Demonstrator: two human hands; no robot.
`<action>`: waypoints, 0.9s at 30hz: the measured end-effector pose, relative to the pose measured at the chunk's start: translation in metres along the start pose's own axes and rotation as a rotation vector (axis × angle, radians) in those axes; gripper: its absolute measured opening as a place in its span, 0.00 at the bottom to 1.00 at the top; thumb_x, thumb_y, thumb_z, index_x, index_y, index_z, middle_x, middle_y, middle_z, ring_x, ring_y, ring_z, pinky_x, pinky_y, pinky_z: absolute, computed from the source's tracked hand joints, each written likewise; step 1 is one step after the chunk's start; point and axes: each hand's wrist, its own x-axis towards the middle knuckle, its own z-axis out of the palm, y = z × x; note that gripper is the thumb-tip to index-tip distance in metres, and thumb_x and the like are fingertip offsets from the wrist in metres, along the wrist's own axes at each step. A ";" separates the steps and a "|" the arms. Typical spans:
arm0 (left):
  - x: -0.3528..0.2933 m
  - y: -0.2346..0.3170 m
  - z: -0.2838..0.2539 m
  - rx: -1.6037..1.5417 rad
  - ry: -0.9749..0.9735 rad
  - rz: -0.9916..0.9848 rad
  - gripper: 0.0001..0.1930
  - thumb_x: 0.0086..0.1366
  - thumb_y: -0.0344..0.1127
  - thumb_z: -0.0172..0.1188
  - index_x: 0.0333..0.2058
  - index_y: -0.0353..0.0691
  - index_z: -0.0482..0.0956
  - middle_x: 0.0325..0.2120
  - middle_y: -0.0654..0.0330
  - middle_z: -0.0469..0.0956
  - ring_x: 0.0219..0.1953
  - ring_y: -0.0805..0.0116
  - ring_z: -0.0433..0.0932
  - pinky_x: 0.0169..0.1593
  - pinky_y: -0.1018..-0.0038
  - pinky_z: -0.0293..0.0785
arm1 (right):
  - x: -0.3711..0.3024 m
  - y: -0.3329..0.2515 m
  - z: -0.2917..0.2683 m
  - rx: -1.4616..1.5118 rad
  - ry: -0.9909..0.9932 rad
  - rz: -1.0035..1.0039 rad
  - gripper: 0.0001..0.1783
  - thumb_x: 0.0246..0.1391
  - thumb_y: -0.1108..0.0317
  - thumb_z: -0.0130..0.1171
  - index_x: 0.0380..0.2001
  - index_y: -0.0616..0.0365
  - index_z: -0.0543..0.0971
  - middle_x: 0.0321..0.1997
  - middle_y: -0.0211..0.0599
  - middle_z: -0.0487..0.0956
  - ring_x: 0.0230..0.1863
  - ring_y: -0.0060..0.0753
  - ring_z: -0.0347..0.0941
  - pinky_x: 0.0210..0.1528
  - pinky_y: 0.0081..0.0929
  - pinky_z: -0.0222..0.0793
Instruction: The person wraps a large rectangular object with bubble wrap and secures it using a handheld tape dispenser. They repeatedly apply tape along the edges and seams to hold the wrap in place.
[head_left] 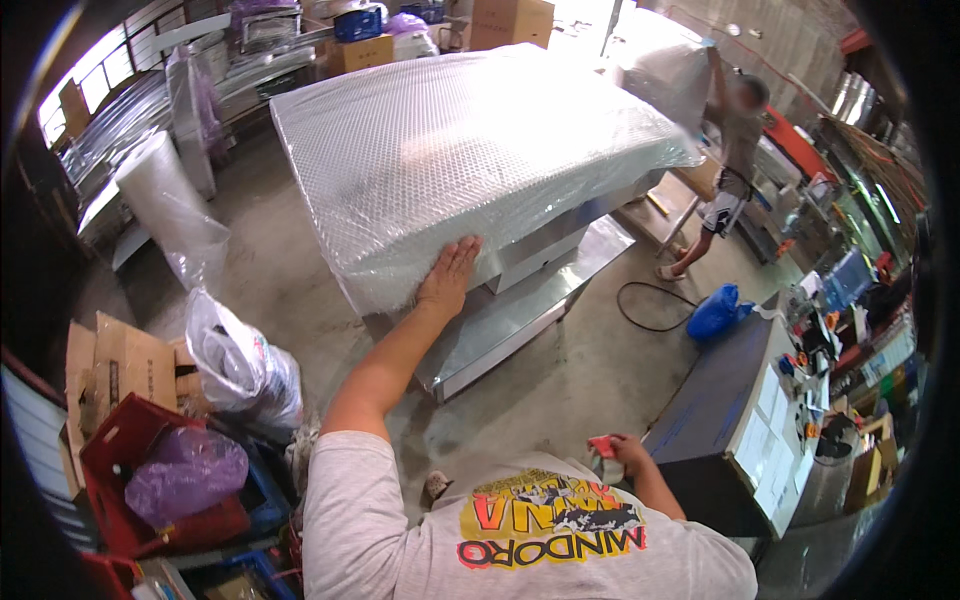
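Observation:
My left hand point(450, 278) lies flat, fingers stretched out, against the near side of clear bubble wrap point(420, 150). The wrap drapes over the top and upper sides of a large box-shaped metal piece point(545, 258). A wide lower metal shelf point(500, 340) shows beneath the wrap. Held low beside my body, my right hand point(630, 455) is closed round a small red object point(602, 446) with a paler lower part; its kind is too small to make out. What lies under the wrap is mostly hidden.
Another person point(738, 150) stands at the far right, an arm raised at a sheet of plastic point(665, 80). A dark cabinet point(710, 400) and blue bag point(718, 312) are at right. Left stand a bubble wrap roll point(165, 195), white sack point(245, 365) and red crate point(110, 470).

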 end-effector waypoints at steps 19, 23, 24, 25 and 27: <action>0.005 0.022 -0.088 -0.496 -0.075 -0.406 0.45 0.62 0.52 0.59 0.69 0.28 0.54 0.70 0.38 0.52 0.74 0.40 0.45 0.74 0.46 0.36 | 0.094 -0.031 -0.009 0.211 -0.544 -0.201 0.44 0.58 0.73 0.63 0.73 0.63 0.52 0.69 0.42 0.68 0.62 0.32 0.69 0.63 0.32 0.68; -0.044 0.079 -0.102 -0.733 0.020 -0.343 0.43 0.62 0.49 0.62 0.70 0.36 0.56 0.71 0.38 0.48 0.72 0.35 0.47 0.73 0.46 0.41 | 0.083 -0.044 0.009 0.053 -0.540 -0.181 0.46 0.60 0.72 0.62 0.73 0.64 0.46 0.61 0.49 0.73 0.57 0.32 0.74 0.59 0.32 0.71; -0.071 0.097 -0.102 -0.839 -0.034 -0.408 0.41 0.62 0.48 0.62 0.69 0.36 0.57 0.71 0.38 0.47 0.72 0.36 0.47 0.73 0.47 0.43 | 0.079 -0.049 0.017 0.121 -0.528 -0.217 0.44 0.61 0.71 0.62 0.72 0.64 0.47 0.59 0.49 0.74 0.56 0.33 0.75 0.59 0.32 0.72; -0.102 0.119 -0.103 -0.943 -0.047 -0.480 0.40 0.63 0.47 0.61 0.69 0.36 0.57 0.72 0.38 0.46 0.72 0.36 0.48 0.73 0.48 0.45 | 0.075 -0.052 0.020 0.188 -0.521 -0.241 0.43 0.62 0.70 0.62 0.71 0.64 0.48 0.57 0.49 0.75 0.54 0.33 0.76 0.58 0.31 0.72; -0.178 0.152 -0.096 -1.145 -0.119 -0.726 0.37 0.63 0.43 0.63 0.66 0.33 0.61 0.69 0.38 0.53 0.70 0.37 0.53 0.71 0.54 0.52 | 0.065 -0.067 0.030 0.350 -0.523 -0.282 0.40 0.62 0.68 0.61 0.69 0.64 0.51 0.56 0.48 0.76 0.54 0.34 0.76 0.58 0.31 0.72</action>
